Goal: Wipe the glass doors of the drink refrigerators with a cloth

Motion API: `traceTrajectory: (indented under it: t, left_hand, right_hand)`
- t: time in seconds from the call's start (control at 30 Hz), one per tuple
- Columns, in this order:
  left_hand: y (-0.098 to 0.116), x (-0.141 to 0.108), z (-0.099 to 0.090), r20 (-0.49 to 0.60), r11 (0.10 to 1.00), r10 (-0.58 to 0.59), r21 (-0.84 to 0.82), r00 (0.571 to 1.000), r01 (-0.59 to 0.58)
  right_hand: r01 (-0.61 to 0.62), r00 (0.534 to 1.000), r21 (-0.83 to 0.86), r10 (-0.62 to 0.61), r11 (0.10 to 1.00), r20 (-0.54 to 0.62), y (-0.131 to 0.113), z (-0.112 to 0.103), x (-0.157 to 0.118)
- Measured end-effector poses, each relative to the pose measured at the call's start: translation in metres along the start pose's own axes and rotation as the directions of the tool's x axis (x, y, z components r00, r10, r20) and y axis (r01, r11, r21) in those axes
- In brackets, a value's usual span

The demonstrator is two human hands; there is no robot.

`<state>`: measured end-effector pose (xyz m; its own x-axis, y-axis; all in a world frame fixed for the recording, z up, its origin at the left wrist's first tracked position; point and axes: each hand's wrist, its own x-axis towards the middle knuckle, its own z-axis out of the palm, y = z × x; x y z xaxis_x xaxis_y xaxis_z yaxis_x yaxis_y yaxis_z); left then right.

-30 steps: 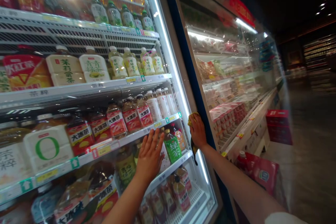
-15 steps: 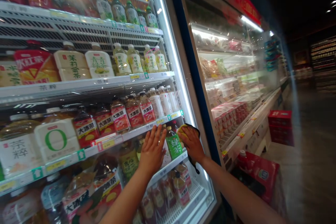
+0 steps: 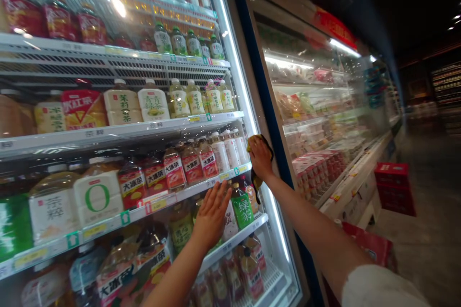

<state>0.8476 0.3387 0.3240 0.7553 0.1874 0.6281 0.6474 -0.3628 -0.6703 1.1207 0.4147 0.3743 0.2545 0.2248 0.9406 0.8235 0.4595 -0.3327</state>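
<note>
A glass door (image 3: 240, 105) of a lit drinks cooler stands before me, with a bright strip down its right side. My left hand (image 3: 212, 211) rests on the glass, fingers spread, in front of the shelf edge below the red-labelled bottles (image 3: 189, 163). Nothing is in it. My right hand (image 3: 261, 157) presses a yellow and dark cloth (image 3: 256, 183) near the door's right edge, level with the white-labelled bottles (image 3: 229, 147). Part of the cloth hangs below the hand; the rest is hidden under the fingers. Between and below the hands is a green-labelled bottle (image 3: 242, 206).
Several shelves of bottles fill the cooler. To the right, an open-fronted refrigerated case (image 3: 317, 153) holds packaged goods. Red boxes (image 3: 394, 188) stand on the floor (image 3: 428, 192) beside it. A dark blue strip (image 3: 268, 100) separates the two coolers.
My right hand and the cloth have moved up the glass, nearer the door's right edge. My left hand stays at about the same place on the glass. The view has shifted slightly.
</note>
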Motion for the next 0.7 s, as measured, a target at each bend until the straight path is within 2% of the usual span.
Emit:
traceTrajectory:
  t: [0.13,0.2,0.27,0.37,0.43,0.5,0.53,0.6,0.7]
  left_hand:
    - [-0.017,-0.005,-0.014,-0.006,1.000,0.004,0.009,1.000,-0.004]
    - [-0.029,-0.007,-0.024,-0.001,1.000,-0.016,0.016,1.000,0.016]
    - [-0.042,-0.008,-0.035,-0.006,0.999,-0.025,0.027,1.000,0.026]
    - [-0.061,-0.008,-0.050,-0.024,0.998,-0.027,0.047,0.999,0.028]
    - [-0.070,-0.008,-0.058,-0.038,0.997,-0.046,0.057,0.998,0.048]
    - [-0.075,-0.008,-0.064,-0.049,0.994,-0.080,0.064,0.996,0.083]
    - [-0.076,-0.008,-0.066,-0.051,0.993,-0.095,0.067,0.994,0.098]
    - [-0.077,-0.009,-0.068,-0.041,0.991,-0.108,0.072,0.993,0.110]
    - [-0.077,-0.012,-0.069,-0.012,0.992,-0.099,0.080,0.995,0.100]
  right_hand:
    - [0.139,0.986,0.048,-0.142,0.989,0.090,0.006,-0.001,-0.082]
    - [0.132,0.986,0.063,-0.137,0.989,0.095,0.015,-0.005,-0.098]
    - [0.068,0.996,0.066,-0.072,0.996,0.054,0.021,-0.008,-0.086]
    - [-0.060,0.996,0.069,0.064,0.996,-0.056,0.014,-0.005,-0.032]
    - [-0.090,0.990,0.084,0.098,0.992,-0.101,-0.002,0.002,0.008]
    - [-0.076,0.989,0.101,0.088,0.992,-0.116,-0.027,0.010,0.033]
    - [-0.062,0.991,0.108,0.075,0.992,-0.115,-0.041,0.014,0.037]
    - [-0.008,0.996,0.126,0.019,0.992,-0.092,-0.065,0.018,0.026]
    - [0.174,0.984,0.162,-0.178,0.971,0.012,-0.082,0.014,-0.021]
